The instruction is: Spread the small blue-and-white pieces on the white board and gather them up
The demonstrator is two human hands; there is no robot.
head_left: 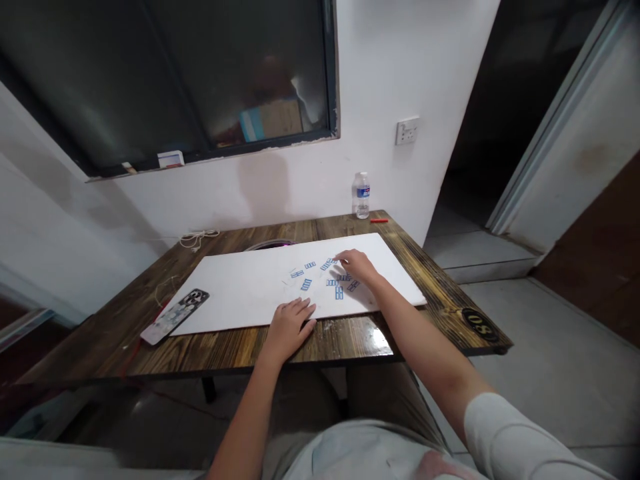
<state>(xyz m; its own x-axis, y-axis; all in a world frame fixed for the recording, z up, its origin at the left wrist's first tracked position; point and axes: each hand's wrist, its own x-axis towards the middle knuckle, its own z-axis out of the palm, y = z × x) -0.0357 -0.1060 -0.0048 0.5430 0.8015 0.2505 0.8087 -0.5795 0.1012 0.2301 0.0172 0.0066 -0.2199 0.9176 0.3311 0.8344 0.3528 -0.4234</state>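
A white board [240,293] lies on the wooden table. On its right half are several small blue-outlined rectangular pieces [306,285], set in little groups; whether they are loose or drawn cannot be made out. My right hand [357,265] is over the far right groups, with its fingers bent and the fingertips pinched together beside the farthest one. Anything between those fingertips is too small to name. My left hand [291,325] rests palm down across the board's near edge, fingers stretched out and holding nothing, just nearer to me than the pieces.
A phone [175,316] lies over the board's left corner. At the table's back stand a water bottle [363,197] and, beside it, a red pen-like stick [379,221]. A white cable [198,238] lies back left. A dark round object [270,245] sits partly behind the board.
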